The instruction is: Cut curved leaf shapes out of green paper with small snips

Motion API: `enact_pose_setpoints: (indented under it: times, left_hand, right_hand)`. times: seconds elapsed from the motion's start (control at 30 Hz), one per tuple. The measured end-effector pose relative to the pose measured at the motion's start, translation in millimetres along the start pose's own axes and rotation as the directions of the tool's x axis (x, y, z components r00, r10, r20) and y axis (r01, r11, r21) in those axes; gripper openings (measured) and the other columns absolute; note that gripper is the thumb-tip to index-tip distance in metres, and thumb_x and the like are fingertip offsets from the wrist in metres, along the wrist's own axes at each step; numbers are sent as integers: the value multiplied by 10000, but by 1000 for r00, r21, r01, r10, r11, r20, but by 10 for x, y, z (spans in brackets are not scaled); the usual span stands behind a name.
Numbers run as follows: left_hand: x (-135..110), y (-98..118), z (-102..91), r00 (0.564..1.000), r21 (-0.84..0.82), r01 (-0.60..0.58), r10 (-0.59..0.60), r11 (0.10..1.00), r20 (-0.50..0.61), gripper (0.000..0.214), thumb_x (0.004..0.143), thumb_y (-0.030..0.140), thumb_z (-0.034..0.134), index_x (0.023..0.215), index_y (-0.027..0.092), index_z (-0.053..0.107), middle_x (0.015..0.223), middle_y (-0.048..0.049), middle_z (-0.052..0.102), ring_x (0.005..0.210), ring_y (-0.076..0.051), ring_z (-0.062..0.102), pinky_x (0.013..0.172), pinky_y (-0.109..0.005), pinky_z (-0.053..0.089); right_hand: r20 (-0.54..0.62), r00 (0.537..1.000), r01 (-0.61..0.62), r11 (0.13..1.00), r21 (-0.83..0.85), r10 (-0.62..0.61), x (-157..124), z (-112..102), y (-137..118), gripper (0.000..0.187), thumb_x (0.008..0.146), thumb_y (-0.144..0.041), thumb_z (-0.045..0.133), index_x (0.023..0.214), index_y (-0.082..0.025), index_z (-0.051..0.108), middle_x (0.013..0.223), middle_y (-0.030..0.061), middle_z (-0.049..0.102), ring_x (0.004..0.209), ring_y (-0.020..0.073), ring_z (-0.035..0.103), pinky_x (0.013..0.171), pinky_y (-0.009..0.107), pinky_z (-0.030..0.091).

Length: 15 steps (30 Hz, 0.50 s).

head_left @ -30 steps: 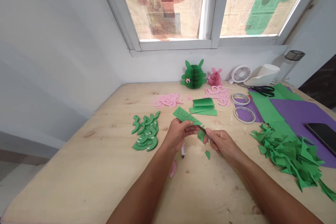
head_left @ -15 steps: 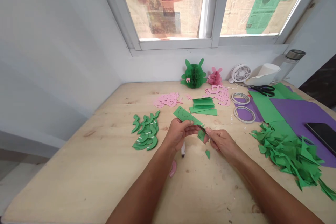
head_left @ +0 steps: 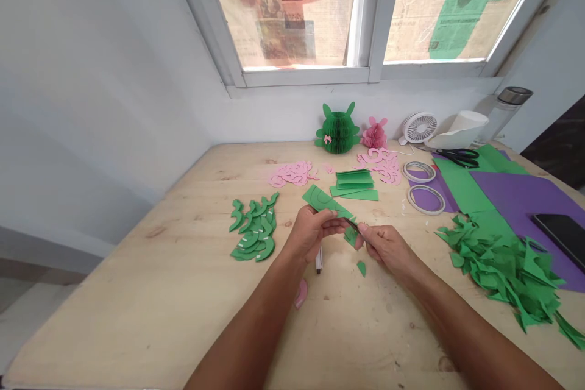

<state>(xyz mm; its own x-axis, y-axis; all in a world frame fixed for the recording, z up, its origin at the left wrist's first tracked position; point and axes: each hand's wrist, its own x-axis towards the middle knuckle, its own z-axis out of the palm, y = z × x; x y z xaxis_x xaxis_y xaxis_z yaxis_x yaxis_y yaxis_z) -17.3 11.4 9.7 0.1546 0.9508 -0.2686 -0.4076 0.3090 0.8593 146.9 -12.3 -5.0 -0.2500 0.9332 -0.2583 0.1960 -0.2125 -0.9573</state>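
My left hand (head_left: 314,228) pinches a green paper strip (head_left: 322,200) with curved lines drawn on it. In my right hand (head_left: 381,245) are scissors (head_left: 353,226), their dark blades meeting the strip's right end. My fingers cover the scissors' handles. Below the strip, a green scrap (head_left: 351,237) shows between the hands, and a small green offcut (head_left: 361,268) lies on the table. A white pen-like stick (head_left: 319,261) pokes out under my left hand. Beside my left forearm lies a curved pink paper piece (head_left: 301,294), partly hidden.
Cut green shapes (head_left: 256,234) lie left; pink cutouts (head_left: 293,174) and folded green strips (head_left: 354,180) lie behind. Paper figures (head_left: 338,134) and a fan (head_left: 420,128) stand by the wall. Right are tape rolls (head_left: 426,200), black scissors (head_left: 461,156), green scraps (head_left: 507,268) and a phone (head_left: 560,234).
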Motion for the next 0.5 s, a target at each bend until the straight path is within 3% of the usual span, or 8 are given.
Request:
enact_pose_setpoints:
  times: [0.5]
  left_hand:
    - [2, 1, 4, 1000, -4, -2, 2, 1000, 0, 136, 571, 175, 653, 677, 89, 661, 625, -103, 695, 582, -186, 654, 620, -285, 513]
  right_hand:
    - [-2, 1000, 8, 1000, -20, -9, -9, 0, -24, 467, 797, -539, 463, 586, -140, 583, 387, -89, 217, 372, 60, 144, 394, 244, 102]
